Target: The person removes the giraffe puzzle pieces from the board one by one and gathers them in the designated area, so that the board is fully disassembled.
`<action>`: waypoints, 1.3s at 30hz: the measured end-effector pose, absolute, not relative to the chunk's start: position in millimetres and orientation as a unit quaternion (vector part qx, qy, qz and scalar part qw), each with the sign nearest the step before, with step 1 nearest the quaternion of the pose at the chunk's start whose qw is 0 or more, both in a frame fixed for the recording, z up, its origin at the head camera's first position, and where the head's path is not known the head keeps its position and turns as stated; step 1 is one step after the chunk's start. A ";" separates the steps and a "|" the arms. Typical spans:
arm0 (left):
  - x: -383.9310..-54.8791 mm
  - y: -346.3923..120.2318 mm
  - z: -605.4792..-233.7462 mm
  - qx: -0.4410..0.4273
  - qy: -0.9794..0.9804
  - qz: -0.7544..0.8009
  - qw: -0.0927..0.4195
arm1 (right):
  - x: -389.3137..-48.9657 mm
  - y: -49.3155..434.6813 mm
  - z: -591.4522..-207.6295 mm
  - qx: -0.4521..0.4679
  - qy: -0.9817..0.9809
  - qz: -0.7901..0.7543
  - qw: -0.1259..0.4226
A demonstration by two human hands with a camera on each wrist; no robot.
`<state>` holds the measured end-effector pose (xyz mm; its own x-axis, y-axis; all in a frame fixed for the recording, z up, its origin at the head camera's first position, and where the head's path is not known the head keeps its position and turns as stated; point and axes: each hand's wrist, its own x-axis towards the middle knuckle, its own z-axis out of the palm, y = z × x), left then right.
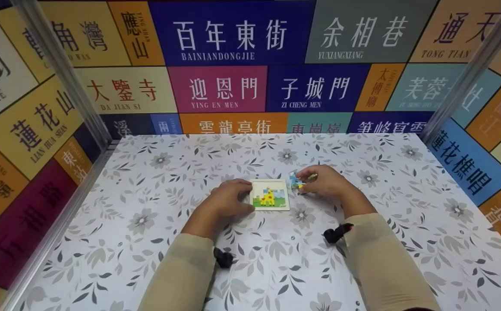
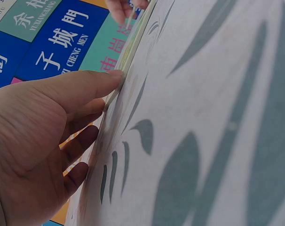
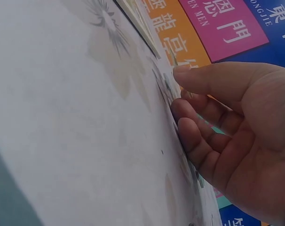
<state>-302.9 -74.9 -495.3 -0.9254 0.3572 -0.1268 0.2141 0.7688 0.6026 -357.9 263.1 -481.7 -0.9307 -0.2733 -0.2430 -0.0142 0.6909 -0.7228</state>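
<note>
A small jigsaw puzzle board with a pale raised frame lies flat on the table. Its picture of a yellow giraffe on green grass fills the lower right part of the tray, while pale backing shows along the top and left. My left hand holds the board's left side, thumb near the lower corner and fingers at the upper one. Just right of the board, my right hand pinches a thin puzzle piece between thumb and forefinger. Beside its fingertips lie loose blue and yellow puzzle pieces, partly hidden.
The table wears a white cloth printed with grey leaves and flowers. Panels with large street-name lettering rise behind and at both sides. Clear corner posts stand at the edges. Dark wrist devices sit by both sleeves.
</note>
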 end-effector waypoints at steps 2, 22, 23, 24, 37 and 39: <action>-303.0 -75.1 -495.8 0.159 0.933 0.301 0.113 | -357.6 263.0 -482.5 -0.076 0.905 -0.383 0.169; -301.1 -73.6 -496.3 0.141 0.929 0.317 0.127 | -354.7 259.4 -484.6 -0.046 0.905 -0.383 0.180; -301.2 -73.7 -496.3 0.141 0.929 0.316 0.128 | -354.5 259.2 -485.0 -0.048 0.905 -0.383 0.178; -301.2 -73.8 -496.4 0.140 0.929 0.318 0.128 | -354.5 259.0 -485.6 -0.050 0.906 -0.383 0.176; -299.9 -76.0 -493.6 0.154 0.930 0.311 0.123 | -356.3 252.7 -485.6 -0.039 0.901 -0.391 0.181; -300.6 -76.2 -493.3 0.156 0.931 0.307 0.122 | -357.5 251.7 -484.4 -0.034 0.903 -0.388 0.182</action>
